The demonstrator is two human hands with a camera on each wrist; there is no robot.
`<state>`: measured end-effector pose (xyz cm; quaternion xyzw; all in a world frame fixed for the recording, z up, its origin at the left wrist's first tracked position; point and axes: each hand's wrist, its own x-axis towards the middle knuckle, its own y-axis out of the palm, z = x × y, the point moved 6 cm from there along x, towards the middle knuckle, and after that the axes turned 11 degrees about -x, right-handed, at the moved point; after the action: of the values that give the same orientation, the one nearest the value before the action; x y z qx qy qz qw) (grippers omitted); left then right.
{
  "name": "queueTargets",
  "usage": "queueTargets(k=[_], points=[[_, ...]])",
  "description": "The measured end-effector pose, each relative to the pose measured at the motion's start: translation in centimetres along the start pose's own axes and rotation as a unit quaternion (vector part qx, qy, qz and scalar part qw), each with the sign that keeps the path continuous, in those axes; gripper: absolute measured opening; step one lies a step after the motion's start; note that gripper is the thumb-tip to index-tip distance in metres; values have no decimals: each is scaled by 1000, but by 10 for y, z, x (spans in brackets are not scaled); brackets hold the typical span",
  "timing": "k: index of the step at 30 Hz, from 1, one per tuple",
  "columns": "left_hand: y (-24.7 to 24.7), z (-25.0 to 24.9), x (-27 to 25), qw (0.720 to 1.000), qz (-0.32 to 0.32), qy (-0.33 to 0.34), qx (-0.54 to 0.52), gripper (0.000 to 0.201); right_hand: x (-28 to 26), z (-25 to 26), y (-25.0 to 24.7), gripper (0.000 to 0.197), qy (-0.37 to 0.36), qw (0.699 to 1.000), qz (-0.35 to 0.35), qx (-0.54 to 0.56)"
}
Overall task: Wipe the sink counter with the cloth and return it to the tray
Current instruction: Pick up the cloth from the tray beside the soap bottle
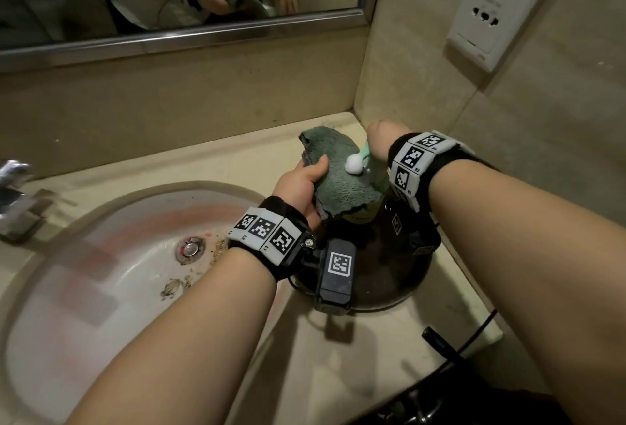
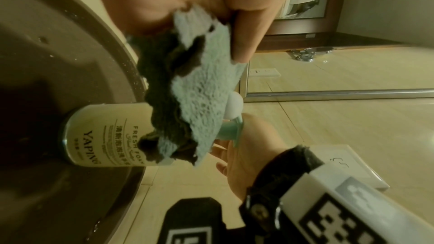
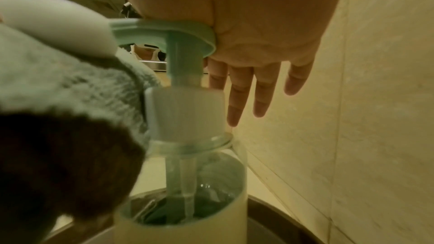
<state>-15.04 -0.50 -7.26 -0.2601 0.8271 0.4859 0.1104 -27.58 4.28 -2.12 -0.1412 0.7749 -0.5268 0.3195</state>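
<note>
Two hands met over the tray (image 1: 399, 299) near the tabletop's back right corner: the left hand (image 1: 301, 187) pinched the cloth (image 1: 338, 173) between thumb and fingers, while the right hand (image 3: 265, 31), fingers spread straight, pressed its palm on the pump (image 3: 164, 32) of a soap bottle (image 2: 103, 134) standing in the tray. Foam (image 1: 354, 163) sat on the cloth. Soft, light and floppy, the cloth likely bunches easily; an edge pinch looked sufficient. Its long axis ran from the sink (image 1: 111, 255) side toward the back wall.

One cloth (image 1: 338, 173), one soap bottle (image 2: 105, 134), one tray (image 1: 389, 296), one sink (image 1: 101, 255), two hands.
</note>
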Motion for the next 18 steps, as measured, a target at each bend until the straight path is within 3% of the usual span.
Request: queueTargets(k=[9,18], points=[[9,-5,-4,998,15,11,55,39,25,-15,4,16,24,999,3,-37],[10,-6,-6,998,33,15,44,38,1,-4,1,27,3,1000,-5,26]])
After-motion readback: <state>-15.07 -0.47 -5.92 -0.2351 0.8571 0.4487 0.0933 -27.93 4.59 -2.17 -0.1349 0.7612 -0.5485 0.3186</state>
